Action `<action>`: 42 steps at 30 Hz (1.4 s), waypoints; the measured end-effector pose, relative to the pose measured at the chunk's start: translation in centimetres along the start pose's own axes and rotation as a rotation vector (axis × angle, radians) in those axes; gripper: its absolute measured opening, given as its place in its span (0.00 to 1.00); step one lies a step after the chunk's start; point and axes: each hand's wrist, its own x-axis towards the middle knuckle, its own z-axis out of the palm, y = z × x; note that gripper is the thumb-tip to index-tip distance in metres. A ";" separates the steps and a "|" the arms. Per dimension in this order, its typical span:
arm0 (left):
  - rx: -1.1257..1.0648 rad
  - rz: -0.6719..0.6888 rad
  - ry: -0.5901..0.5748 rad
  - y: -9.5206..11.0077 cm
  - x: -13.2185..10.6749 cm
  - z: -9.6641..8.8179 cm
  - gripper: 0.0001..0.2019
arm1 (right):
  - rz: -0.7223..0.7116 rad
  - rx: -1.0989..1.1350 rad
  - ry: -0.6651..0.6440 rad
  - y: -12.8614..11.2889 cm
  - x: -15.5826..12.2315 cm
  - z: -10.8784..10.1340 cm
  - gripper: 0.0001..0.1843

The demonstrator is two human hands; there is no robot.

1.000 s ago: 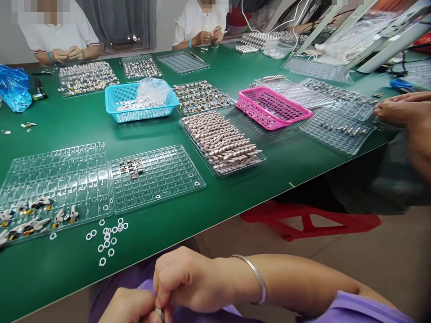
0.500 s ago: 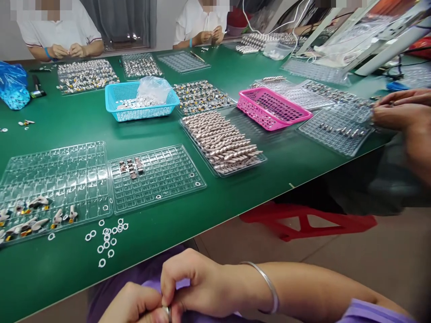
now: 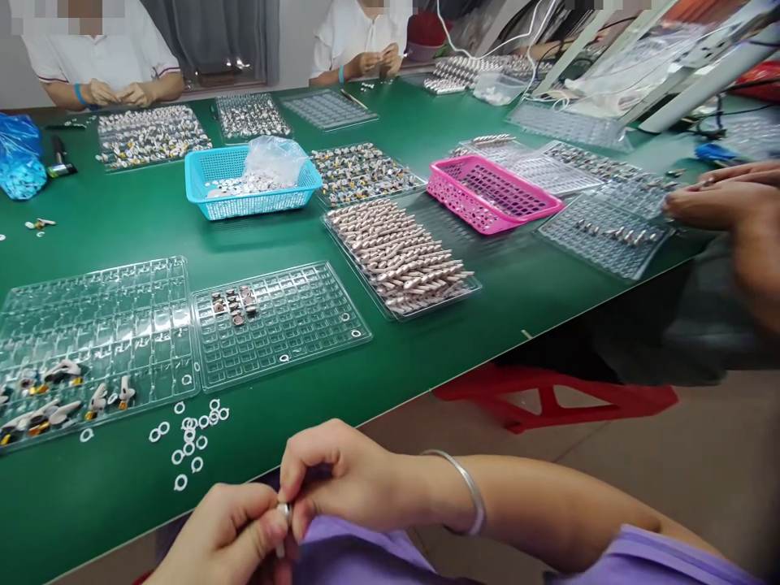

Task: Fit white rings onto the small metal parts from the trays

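Observation:
Close to the table's front edge, my left hand (image 3: 223,532) pinches a small earbud piece (image 3: 283,512) between thumb and fingers. A shiny round end shows at the top, and a pale stem peeks out below; the rest is hidden by fingers. The fingertips of my right hand (image 3: 347,479) are closed on the same piece from the other side. White rings (image 3: 188,435) lie loose on the green table just beyond my hands. Behind them sit a clear tray with earbud parts (image 3: 97,400) and a second clear tray (image 3: 286,329) holding a few small round parts.
A tray heaped with pale stem-shaped parts (image 3: 396,256) stands mid-table. Around it are a blue basket (image 3: 256,203), a pink basket (image 3: 493,215) and more filled trays (image 3: 152,134). A co-worker's hands (image 3: 719,195) are at the right; two people sit opposite. A red stool (image 3: 561,398) stands below.
Both my hands have risen slightly and shifted left, nearer the table edge, still gripping the small piece. More of the piece shows now. The view has shifted slightly.

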 end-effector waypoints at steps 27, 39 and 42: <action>0.155 0.314 0.171 -0.7 -0.3 -0.8 0.21 | -0.446 -0.133 0.188 1.0 0.2 0.3 0.07; 0.610 0.616 0.330 -0.9 -0.6 -0.8 0.17 | -0.479 -0.285 0.216 0.9 -0.2 0.9 0.07; 0.630 0.635 0.332 -0.6 -0.7 -0.7 0.17 | -0.505 -0.333 0.216 0.5 -0.2 0.9 0.07</action>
